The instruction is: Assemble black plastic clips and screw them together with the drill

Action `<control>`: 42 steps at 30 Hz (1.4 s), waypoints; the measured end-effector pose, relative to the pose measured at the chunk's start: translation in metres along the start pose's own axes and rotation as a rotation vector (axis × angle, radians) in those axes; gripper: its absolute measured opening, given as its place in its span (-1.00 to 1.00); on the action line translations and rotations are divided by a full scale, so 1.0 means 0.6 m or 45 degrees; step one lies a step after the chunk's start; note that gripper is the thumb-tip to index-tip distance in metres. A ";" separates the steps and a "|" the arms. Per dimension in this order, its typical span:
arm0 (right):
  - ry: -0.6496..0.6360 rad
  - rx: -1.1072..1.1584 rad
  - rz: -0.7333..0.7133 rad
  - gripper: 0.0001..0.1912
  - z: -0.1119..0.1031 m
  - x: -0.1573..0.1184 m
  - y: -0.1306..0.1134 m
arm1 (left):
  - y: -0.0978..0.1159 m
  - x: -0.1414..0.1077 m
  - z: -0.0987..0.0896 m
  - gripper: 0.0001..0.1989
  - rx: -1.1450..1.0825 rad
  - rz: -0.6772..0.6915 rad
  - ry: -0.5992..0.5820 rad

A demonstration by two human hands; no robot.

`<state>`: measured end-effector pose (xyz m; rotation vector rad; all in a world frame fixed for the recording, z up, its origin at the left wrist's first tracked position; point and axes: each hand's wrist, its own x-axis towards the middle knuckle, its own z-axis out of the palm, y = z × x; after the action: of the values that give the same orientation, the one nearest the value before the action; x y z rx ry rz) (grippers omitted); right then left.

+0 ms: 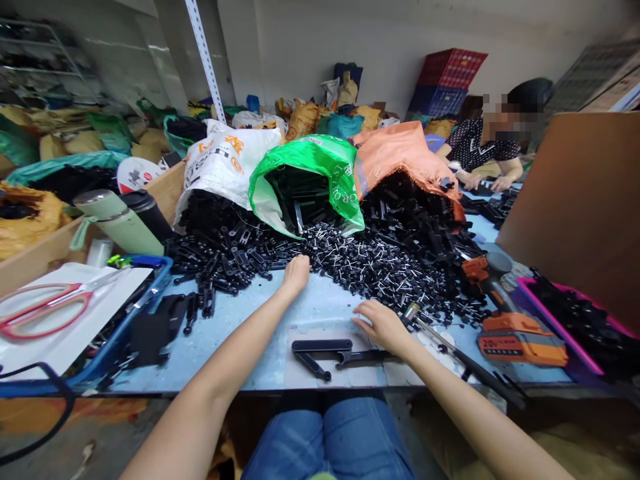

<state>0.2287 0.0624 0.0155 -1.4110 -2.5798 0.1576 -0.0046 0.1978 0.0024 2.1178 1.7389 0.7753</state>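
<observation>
Black plastic arms [243, 257] and black-headed screws [380, 267] lie heaped across the blue table. My left hand [298, 272] is at the edge of the heap, below the green bag [310, 150], its fingers closed; what they hold, if anything, is hidden. Over the table's middle, my right hand [379, 321] has its fingers apart and nothing visible in them. Just below it a folded black bracket [320, 347] and another black part [365, 357] rest near the front edge. A metal-tipped tool with a black handle [463, 360] lies beside my right forearm.
An orange cordless drill [520, 339] and a pink-rimmed tray [560, 327] are at the right. On the left are a blue tray [163, 273], red-handled scissors [45, 303] and a green bottle [120, 220]. Another person [480, 143] works at the far right behind a cardboard panel [575, 213].
</observation>
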 end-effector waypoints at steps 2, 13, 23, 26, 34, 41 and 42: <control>0.037 -0.042 0.064 -0.74 0.008 0.074 -0.001 | -0.003 -0.034 -0.007 -0.92 -0.028 -0.009 0.073; 0.039 0.104 0.173 -0.89 0.081 0.228 -0.021 | 0.000 -0.334 -0.071 -0.86 -0.576 -0.047 0.246; 0.357 0.776 0.173 -0.85 0.001 0.016 -0.052 | 0.006 -0.340 -0.048 -0.85 -0.530 -0.005 0.393; 0.386 0.808 0.161 -0.87 0.005 -0.018 -0.057 | 0.008 -0.349 -0.041 -0.84 -0.427 0.130 0.458; 0.391 0.657 -0.053 -0.90 0.018 -0.048 -0.061 | 0.000 -0.361 -0.038 -0.77 0.182 0.569 0.367; 0.459 0.657 -0.004 -0.86 0.024 -0.050 -0.059 | 0.024 -0.357 -0.061 -0.82 0.367 0.417 0.341; 0.467 0.641 -0.005 -0.86 0.026 -0.051 -0.058 | 0.028 -0.354 -0.060 -0.82 0.349 0.419 0.337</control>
<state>0.2128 0.0179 0.0031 -1.1230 -2.0531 0.4630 -0.0380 -0.0155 -0.0059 2.6358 1.7266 0.9911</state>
